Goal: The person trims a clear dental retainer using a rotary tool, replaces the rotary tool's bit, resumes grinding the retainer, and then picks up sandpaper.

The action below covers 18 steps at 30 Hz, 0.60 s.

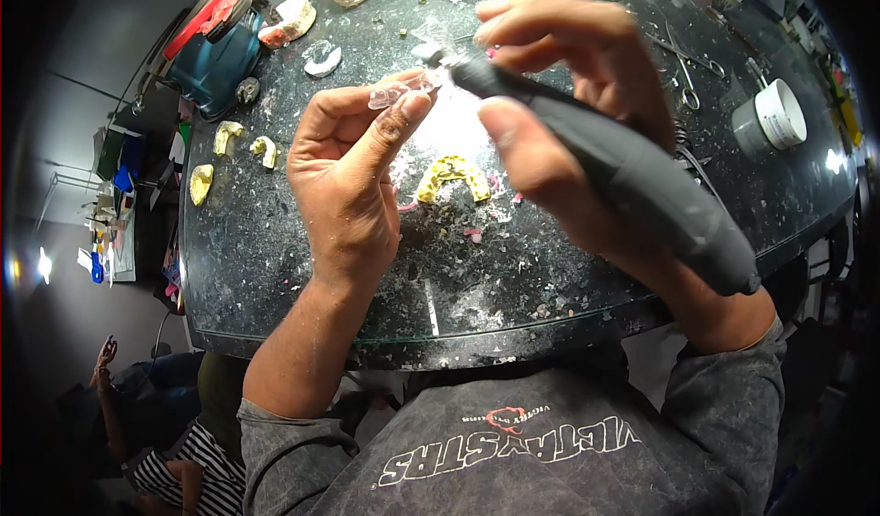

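Observation:
Pinched between the thumb and fingers of my left hand is a clear plastic dental aligner, its tooth shapes showing. My right hand grips a dark grey handheld rotary tool, slanting from upper left to lower right. The tool's tip, blurred, meets or nearly meets the aligner's far end; contact I cannot tell. Below and between both hands, a yellow dental arch model lies on the dark worktop amid white dust and pink scraps.
Several yellow model pieces lie at the left. Behind them stand a teal container and a pink-and-white model. Scissors and a white tub sit at the right. Another person is beyond the table, lower left.

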Motion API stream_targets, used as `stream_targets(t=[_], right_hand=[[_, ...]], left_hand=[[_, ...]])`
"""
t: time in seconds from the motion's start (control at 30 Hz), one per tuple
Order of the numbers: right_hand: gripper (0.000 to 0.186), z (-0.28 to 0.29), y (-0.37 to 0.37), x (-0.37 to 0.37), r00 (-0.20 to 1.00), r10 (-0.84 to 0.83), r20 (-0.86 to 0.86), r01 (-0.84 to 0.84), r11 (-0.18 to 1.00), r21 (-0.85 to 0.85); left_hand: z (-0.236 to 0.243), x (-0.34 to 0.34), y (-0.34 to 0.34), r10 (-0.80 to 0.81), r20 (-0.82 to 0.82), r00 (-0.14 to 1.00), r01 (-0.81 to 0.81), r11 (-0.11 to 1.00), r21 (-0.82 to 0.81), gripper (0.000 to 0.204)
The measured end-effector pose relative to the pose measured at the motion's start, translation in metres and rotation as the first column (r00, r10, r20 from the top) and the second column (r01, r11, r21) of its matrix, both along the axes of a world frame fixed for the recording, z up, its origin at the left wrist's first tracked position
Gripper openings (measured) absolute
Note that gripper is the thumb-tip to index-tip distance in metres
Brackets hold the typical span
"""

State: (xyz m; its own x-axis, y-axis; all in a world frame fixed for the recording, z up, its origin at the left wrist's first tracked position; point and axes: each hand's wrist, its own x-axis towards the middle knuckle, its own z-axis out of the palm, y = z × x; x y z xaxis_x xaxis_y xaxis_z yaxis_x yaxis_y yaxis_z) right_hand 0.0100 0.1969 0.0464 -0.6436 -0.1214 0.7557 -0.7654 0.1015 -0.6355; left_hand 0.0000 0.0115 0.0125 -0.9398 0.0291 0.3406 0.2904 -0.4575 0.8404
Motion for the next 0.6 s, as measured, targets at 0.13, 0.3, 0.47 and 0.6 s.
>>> stream_targets(t=[0.13,0.3,0.47,0.6], right_hand=[[0.029,-0.024,-0.010,-0.001,0.999,0.018,0.036,-0.020,0.998,0.064],[0.027,-0.025,-0.009,-0.003,0.999,0.030,-0.036,-0.026,0.993,0.115],[0.026,-0.023,-0.013,0.000,0.999,-0.006,0.051,0.002,0.997,0.073],[0.029,-0.025,-0.015,0.000,0.999,0.035,-0.021,-0.033,0.995,0.093]], left_hand=[[0.000,0.004,0.000,0.057,-0.040,0.998,-0.058,0.997,-0.045,0.014],[-0.001,0.006,0.002,0.058,-0.082,0.995,-0.067,0.991,-0.113,0.014],[-0.002,0.008,0.002,0.110,-0.132,0.985,-0.134,0.973,-0.190,0.014],[-0.001,0.008,0.002,0.103,-0.116,0.988,-0.123,0.976,-0.179,0.015]])
